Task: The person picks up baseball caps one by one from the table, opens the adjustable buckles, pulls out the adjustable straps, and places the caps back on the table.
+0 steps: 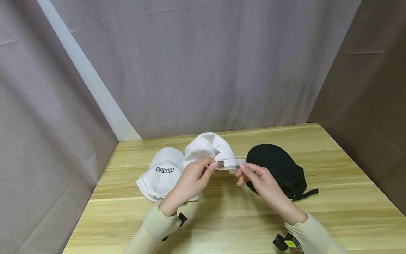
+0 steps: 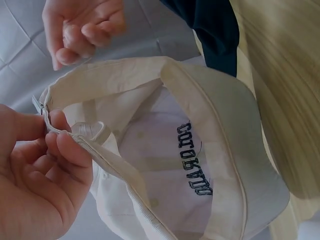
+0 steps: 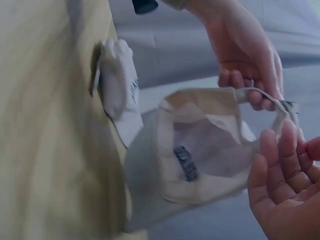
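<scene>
A white baseball cap [image 1: 207, 145] is held above the table, its back strap [image 1: 234, 162] turned toward me. Beside the metal buckle [image 1: 221, 164], my left hand [image 1: 194, 176] pinches the strap between thumb and fingers. At the strap's other side, the thumb and fingertips of my right hand [image 1: 261, 178] pinch it. In the left wrist view, the cap's inside [image 2: 150, 135] faces the camera, with dark lettering [image 2: 192, 160] showing on the inner side. The right wrist view shows both hands at the strap and the brim [image 3: 142, 175] pointing away from them.
Left of the held cap lies another white cap [image 1: 165, 173] with dark lettering, on the wooden table [image 1: 222, 222]. A black cap [image 1: 274, 164] lies to the right, its strap [image 1: 306, 194] sticking out. Grey curtains [image 1: 203, 70] stand behind and beside the table.
</scene>
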A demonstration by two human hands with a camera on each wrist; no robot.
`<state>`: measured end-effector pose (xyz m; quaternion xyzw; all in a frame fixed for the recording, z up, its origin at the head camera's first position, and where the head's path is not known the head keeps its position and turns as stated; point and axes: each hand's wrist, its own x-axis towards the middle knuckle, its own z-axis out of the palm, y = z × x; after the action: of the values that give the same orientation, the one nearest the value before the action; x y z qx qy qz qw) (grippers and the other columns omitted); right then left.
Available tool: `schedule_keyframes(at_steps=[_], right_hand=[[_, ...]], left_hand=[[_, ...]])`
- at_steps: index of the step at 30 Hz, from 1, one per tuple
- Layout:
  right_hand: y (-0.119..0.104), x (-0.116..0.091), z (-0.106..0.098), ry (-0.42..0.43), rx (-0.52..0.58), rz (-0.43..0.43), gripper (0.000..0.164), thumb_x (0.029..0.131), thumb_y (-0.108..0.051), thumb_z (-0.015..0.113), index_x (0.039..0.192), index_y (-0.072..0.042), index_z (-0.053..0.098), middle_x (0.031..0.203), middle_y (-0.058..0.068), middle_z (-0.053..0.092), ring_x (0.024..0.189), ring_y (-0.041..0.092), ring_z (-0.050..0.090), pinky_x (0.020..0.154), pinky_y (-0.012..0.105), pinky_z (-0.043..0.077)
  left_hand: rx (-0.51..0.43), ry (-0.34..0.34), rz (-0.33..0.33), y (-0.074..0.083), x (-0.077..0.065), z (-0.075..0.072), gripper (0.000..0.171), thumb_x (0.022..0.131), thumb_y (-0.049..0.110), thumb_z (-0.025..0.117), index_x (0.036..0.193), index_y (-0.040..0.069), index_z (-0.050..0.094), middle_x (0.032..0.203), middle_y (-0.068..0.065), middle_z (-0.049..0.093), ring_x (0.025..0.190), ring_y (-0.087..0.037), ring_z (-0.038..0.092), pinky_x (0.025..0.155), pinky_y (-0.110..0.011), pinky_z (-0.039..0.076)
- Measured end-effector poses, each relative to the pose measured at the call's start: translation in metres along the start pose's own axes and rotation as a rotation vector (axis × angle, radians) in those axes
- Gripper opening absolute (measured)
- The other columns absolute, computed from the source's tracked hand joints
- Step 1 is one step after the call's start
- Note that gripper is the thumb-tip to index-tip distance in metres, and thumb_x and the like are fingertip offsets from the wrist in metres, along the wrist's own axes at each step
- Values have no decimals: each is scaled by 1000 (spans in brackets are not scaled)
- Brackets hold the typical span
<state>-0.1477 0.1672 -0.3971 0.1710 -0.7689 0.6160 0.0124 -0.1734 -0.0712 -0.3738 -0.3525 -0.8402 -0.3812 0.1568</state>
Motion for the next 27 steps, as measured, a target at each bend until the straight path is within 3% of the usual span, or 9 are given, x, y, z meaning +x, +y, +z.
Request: schedule_keyframes(at_steps=[5,8,13,20,27], right_hand=[[-7,1,-4,59,-168,-124,22,106,-22,54,89,-13,65,75,0,63,68,18,62,67,26,51],[-8,4,-2,99,-342,-262,14,102,-18,61,90,-20,67,73,-7,61,63,11,57,58,25,47],[-7,8,10,159,-589,-448,11,96,-16,71,87,-21,66,70,-16,51,61,1,47,53,21,41],[-10,10,21,128,-715,-507,38,93,-25,73,70,-25,44,62,-18,33,52,-1,31,47,19,27],[-10,11,24,81,-733,-528,43,92,-19,73,67,-25,39,59,-19,28,50,-3,28,45,18,23]], left_hand=[[16,-1,9,1,0,0,20,104,18,56,85,15,59,74,8,48,65,-6,46,62,-26,41],[13,-17,9,1,1,1,19,104,18,57,86,14,59,74,7,47,65,-7,45,61,-26,40],[10,-72,1,2,0,5,19,105,19,56,87,13,59,72,7,44,64,-7,43,59,-24,39],[86,-152,18,2,-2,9,20,106,18,53,86,15,58,70,7,43,64,-7,42,59,-21,37],[146,-167,27,0,-8,10,19,106,22,55,88,15,59,73,6,45,66,-8,43,62,-22,38]])
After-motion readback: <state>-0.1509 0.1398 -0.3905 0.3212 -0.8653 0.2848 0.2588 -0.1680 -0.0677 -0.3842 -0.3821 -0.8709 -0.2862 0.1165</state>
